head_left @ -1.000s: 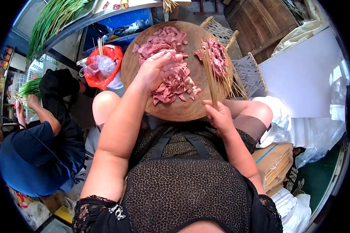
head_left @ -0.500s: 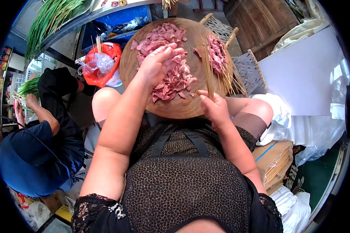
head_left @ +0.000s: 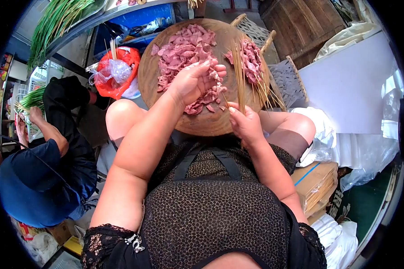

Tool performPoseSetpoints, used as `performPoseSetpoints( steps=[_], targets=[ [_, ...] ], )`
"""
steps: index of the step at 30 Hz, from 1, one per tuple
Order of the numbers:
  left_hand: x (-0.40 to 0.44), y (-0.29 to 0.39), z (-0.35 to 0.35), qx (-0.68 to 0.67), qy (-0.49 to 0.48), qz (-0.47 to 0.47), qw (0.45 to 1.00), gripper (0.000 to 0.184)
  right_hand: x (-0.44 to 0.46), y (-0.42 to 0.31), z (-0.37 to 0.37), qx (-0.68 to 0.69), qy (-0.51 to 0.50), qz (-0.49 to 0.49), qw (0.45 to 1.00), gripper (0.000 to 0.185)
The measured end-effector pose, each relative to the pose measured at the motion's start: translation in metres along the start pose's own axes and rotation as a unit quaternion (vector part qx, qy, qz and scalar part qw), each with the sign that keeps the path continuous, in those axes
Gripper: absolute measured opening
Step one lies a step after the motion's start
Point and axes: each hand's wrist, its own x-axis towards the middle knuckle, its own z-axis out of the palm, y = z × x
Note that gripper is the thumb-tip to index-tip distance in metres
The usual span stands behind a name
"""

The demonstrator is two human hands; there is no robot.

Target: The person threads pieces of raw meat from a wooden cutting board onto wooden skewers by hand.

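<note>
Sliced raw meat (head_left: 186, 45) lies in a pink heap on a round wooden board (head_left: 150, 85) across my lap. Over the heap, my left hand (head_left: 195, 83) is palm up, its fingers apart and slightly bent. Meat pieces show close beside its fingertips; I see none clearly gripped. My right hand (head_left: 246, 123) is closed round a bundle of thin bamboo skewers (head_left: 240, 87) at the board's near edge, the sticks pointing away from me. To the right of them, skewered meat (head_left: 251, 60) is piled on the board, its bare stick ends toward me.
A red plastic bag (head_left: 130, 67) with skewers standing in it is left of the board. Further left, a co-worker in dark blue (head_left: 40, 179) handles green stalks (head_left: 33, 98). Right are a woven stool (head_left: 289, 83), a white panel (head_left: 345, 89) and a cardboard box (head_left: 316, 184).
My left hand has moved to the right and slightly toward me over the meat, nearer the skewers. My right hand keeps its hold on the skewers, almost unmoved.
</note>
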Motion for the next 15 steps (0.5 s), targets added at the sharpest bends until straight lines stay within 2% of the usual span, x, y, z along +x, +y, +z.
performPoseSetpoints(
  steps=[13,15],
  targets=[
    [0.003,-0.005,-0.003,0.035,0.022,-0.013,0.999,0.024,0.007,0.003,0.006,0.001,0.003,0.007,1.000,0.023],
    [0.006,-0.007,-0.006,0.008,0.007,-0.020,1.000,0.024,0.009,0.004,0.003,0.011,0.018,-0.003,1.000,0.024]
  ],
)
